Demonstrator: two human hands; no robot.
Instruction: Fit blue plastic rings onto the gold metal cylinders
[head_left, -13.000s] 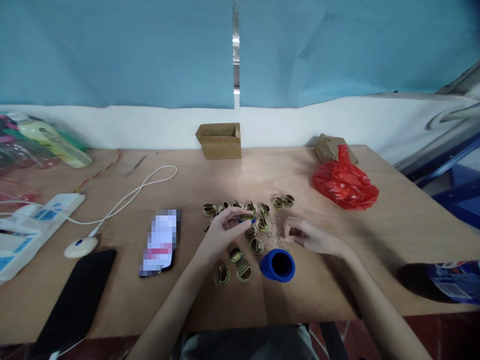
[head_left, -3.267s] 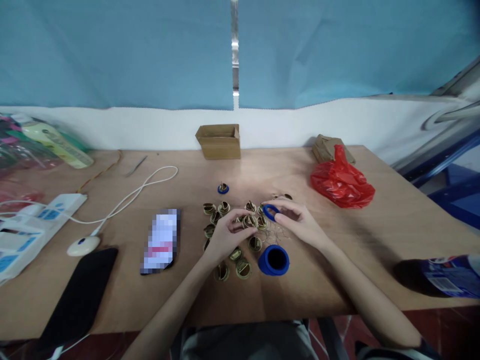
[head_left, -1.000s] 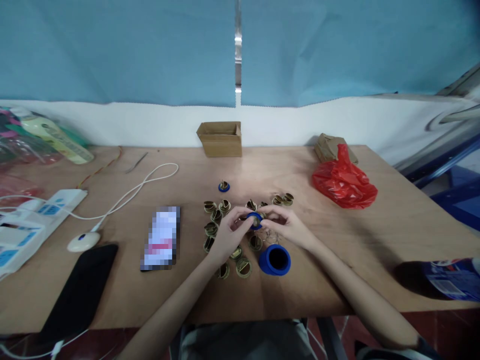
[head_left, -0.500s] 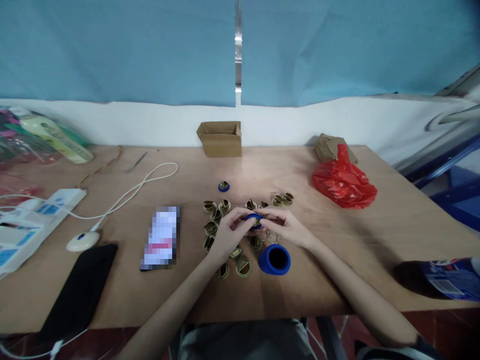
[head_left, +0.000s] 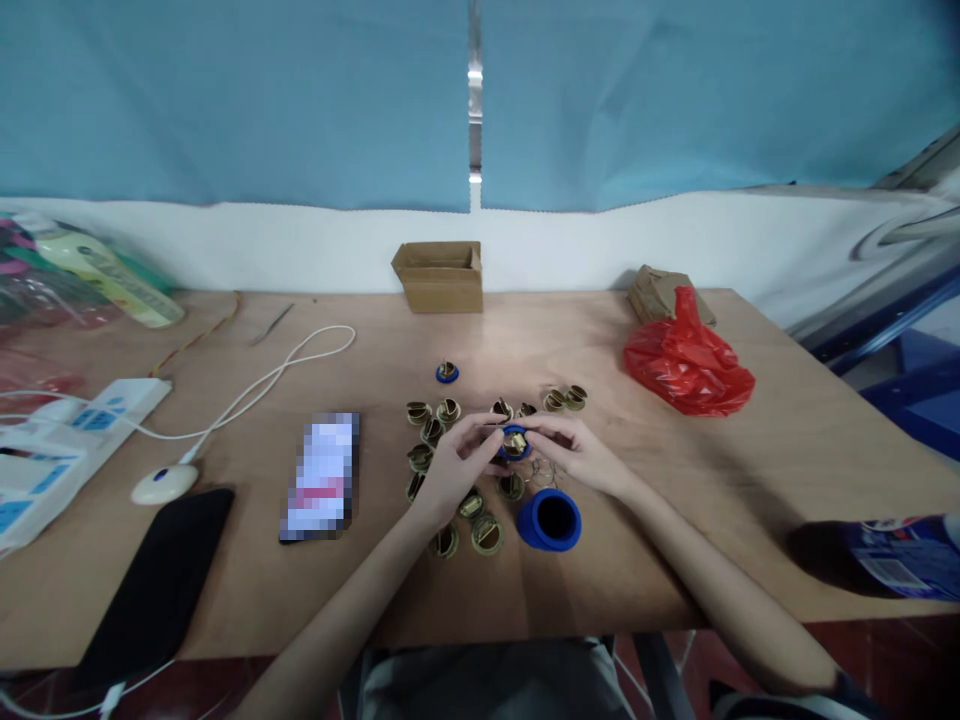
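Between my two hands, above the table, is a small blue ring with a brass-coloured round fitting inside (head_left: 515, 442). My left hand (head_left: 466, 458) grips its left edge with thumb and fingers, and my right hand (head_left: 574, 452) grips the right edge. Several brass-coloured round fittings (head_left: 487, 535) lie around and under my hands, each with a crosspiece. Thin wires (head_left: 546, 472) show below my right fingers. Close to my right wrist lies a blue hollow cup-like part (head_left: 551, 520) with a dark opening. A blue-rimmed fitting (head_left: 447, 372) sits alone farther back.
A cardboard box (head_left: 442, 285) stands at the back, with a red plastic bag (head_left: 688, 365) to the right. On the left are a phone (head_left: 322, 475), a black device (head_left: 157, 580), a white cable and a power strip (head_left: 90, 440). A dark bottle (head_left: 877, 557) lies at the right edge.
The blue-ringed fitting has turned slightly between my fingers, so more of its brass inside shows. My thumbs have moved apart to its edges.
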